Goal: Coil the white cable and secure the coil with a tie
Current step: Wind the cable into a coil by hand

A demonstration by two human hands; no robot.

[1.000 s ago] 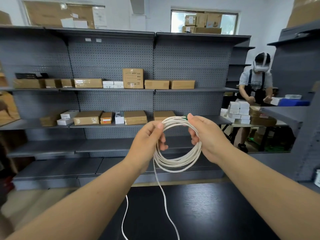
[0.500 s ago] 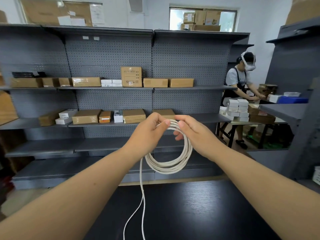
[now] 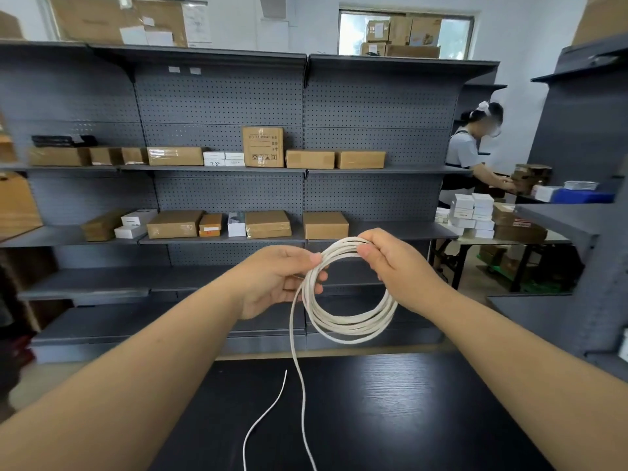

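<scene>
I see the black table [image 3: 424, 402] nearest, with the loose tail of the white cable [image 3: 350, 329] trailing onto it; grey shelving [image 3: 221, 96] with cardboard boxes [image 3: 175, 224] stands beyond. My left hand [image 3: 272, 280] pinches the cable loops at their left side; my right hand [image 3: 397, 266] grips their top, fingers curled. Both forearms extend forward, above the table

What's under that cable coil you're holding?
A black table, with the cable's loose tail hanging down to it. The left arm and right arm hide its sides; no tie shows.
</scene>
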